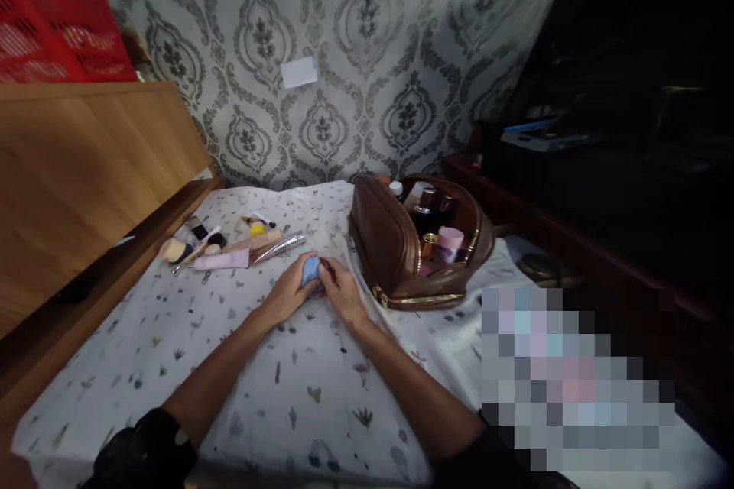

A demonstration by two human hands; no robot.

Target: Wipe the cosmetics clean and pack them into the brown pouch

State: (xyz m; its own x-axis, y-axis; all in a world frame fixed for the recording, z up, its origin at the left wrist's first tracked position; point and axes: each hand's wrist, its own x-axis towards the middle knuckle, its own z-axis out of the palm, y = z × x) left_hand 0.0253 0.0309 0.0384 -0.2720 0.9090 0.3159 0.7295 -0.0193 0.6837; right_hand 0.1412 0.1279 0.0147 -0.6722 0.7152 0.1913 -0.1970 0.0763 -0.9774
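A white cloth [269,412] printed with small plants and animals spreads from the near edge back to the wall, covering the surface beneath. Above it, at the middle, the left hand [290,289] curls its fingers around a small blue item [310,269]; the right hand [344,296] bends its fingers in at the item's right side, though I cannot tell whether they pinch it. Just beyond, to the right, an open brown bag [381,237] holds bottles and jars. To the left lie a pink tube [223,259] and other cosmetics. Wooden furniture [86,176] borders the left side, with a red crate [63,27] on top. Farthest back, grey damask wallpaper [367,23] bears a white rectangle [299,72].
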